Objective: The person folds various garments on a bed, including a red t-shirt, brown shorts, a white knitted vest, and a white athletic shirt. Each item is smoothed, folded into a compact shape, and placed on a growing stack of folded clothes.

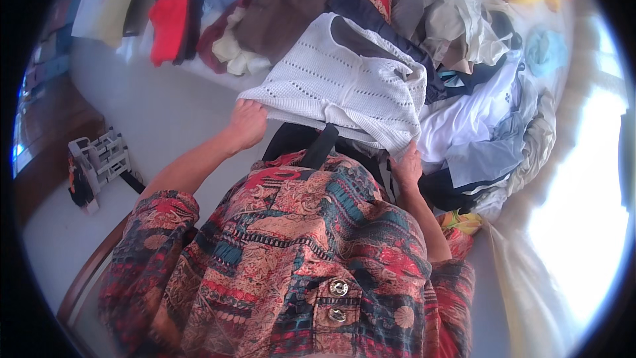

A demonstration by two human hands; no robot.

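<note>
A white openwork knit cardigan (328, 72) is spread before me, its neckline facing away and its ribbed hem towards me. My left hand (248, 122) grips the hem at its left corner. At the right corner, my right hand (408, 161) pinches the same hem. The knit hangs slack between the two hands, and its far part rests against the pile of clothes. Part of a dark strap (322, 145) shows just below the hem, in front of my patterned shirt (298, 238).
Beyond the cardigan lie a brown garment (283, 12), a folded red cloth (170, 22) and beige clothes (442, 20). White shiny fabric (472, 109) and grey fabric (489, 159) are heaped to the right. A white folded metal frame (107, 159) stands on the floor at left.
</note>
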